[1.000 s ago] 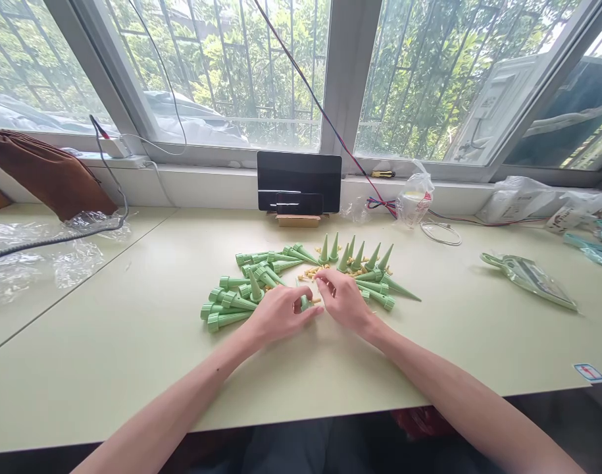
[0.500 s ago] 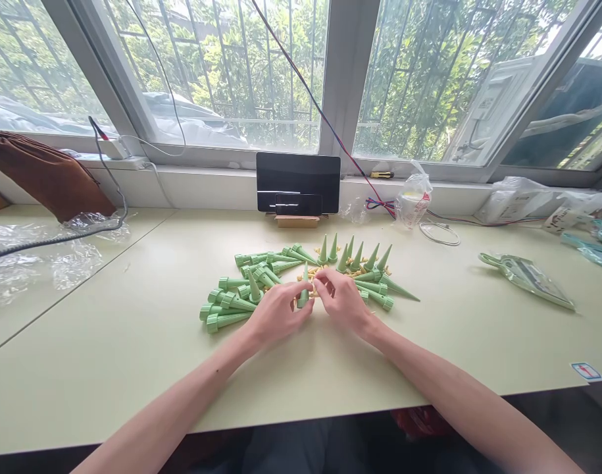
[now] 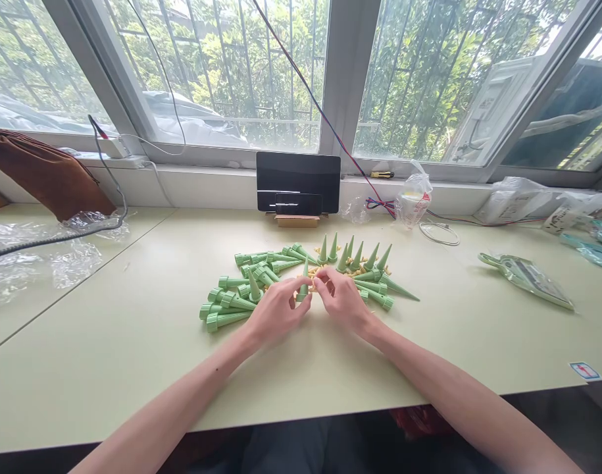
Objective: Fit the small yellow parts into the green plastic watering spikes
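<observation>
My left hand point(image 3: 277, 308) grips a green plastic watering spike point(image 3: 305, 271) near its wide capped end, its point upward. Beside it, the fingertips of my right hand point(image 3: 344, 299) are pinched together at the spike's side, on what looks like a small yellow part; the fingers mostly hide it. To the left lie several more green spikes point(image 3: 229, 320), mostly on their sides, one standing. Behind my right hand, several spikes point(image 3: 358, 257) stand point up and others lie flat. Small yellow pieces point(image 3: 388, 270) are scattered among them.
A black tablet point(image 3: 298, 178) with a phone before it leans at the back of the table point(image 3: 133, 368). A bagged green item point(image 3: 530, 280) lies at the right. Clear plastic wrap point(image 3: 76, 263) and a brown bag point(image 3: 49, 174) are at the left.
My left hand and the upright spike have shifted very slightly up. My right hand stays pinched beside it; the other spikes have not moved.
</observation>
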The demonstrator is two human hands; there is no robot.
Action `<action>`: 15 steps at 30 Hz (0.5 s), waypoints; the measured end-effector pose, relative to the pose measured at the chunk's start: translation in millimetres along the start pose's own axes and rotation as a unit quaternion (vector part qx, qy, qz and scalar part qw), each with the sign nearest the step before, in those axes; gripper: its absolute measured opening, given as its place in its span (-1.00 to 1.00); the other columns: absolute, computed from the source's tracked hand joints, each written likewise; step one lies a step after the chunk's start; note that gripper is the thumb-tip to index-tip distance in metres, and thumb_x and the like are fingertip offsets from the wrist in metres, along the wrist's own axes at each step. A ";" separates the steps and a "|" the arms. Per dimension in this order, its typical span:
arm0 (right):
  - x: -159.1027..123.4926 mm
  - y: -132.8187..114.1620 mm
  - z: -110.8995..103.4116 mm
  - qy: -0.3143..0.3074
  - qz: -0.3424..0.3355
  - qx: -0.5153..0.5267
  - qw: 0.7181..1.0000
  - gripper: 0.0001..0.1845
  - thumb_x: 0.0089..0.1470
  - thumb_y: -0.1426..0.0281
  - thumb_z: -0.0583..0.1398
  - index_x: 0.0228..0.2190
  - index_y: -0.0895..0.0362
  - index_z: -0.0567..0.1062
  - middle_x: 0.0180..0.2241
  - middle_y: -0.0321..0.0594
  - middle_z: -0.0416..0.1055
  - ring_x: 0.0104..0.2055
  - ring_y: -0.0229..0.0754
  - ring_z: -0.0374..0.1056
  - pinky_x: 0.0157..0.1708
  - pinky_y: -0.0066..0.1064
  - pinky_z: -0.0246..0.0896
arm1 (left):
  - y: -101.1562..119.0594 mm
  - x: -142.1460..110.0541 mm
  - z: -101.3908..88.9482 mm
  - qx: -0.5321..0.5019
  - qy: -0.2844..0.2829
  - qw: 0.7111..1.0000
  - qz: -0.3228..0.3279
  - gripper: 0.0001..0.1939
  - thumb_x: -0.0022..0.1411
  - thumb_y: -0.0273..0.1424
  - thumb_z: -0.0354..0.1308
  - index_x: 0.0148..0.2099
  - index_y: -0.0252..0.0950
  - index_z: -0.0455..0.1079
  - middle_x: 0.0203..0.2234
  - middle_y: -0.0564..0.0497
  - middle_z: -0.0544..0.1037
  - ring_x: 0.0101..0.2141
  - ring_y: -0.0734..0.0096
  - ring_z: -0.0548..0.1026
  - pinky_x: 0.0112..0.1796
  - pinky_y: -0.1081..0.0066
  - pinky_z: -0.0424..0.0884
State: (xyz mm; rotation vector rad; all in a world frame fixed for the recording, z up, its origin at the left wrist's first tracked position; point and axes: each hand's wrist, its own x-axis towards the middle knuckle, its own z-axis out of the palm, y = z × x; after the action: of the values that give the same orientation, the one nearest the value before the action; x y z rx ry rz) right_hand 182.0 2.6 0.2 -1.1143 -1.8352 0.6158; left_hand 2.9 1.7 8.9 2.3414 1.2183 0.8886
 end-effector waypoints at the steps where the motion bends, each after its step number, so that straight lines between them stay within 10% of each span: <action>1: -0.2 -0.1 0.0 0.001 0.002 0.003 1.000 -0.82 0.28 0.30 0.04 -0.30 0.11 0.36 -0.42 -0.27 0.38 -0.52 -0.27 0.20 -0.47 -0.42 0.09 | -0.3 0.0 0.2 0.000 0.001 1.000 0.000 -0.75 0.29 -0.33 0.04 -0.02 -0.23 0.42 -0.45 0.08 0.46 -0.60 0.54 0.29 -0.47 0.48 0.27; 15: 0.4 -1.1 0.0 -0.005 0.007 0.006 1.000 -0.82 0.28 0.30 0.04 -0.31 0.11 0.35 -0.47 -0.31 0.32 -0.54 -0.27 0.17 -0.50 -0.43 0.05 | 1.3 -0.3 -1.4 -0.009 -0.002 1.000 0.005 -0.75 0.30 -0.34 0.05 -0.01 -0.22 0.42 -0.39 0.08 0.52 -0.62 0.59 0.30 -0.46 0.50 0.29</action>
State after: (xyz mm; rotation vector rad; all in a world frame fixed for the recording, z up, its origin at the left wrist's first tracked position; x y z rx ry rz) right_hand 181.5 2.4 1.2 -1.1190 -1.8317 0.6403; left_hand 2.6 0.8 10.5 2.3361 1.1925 0.8950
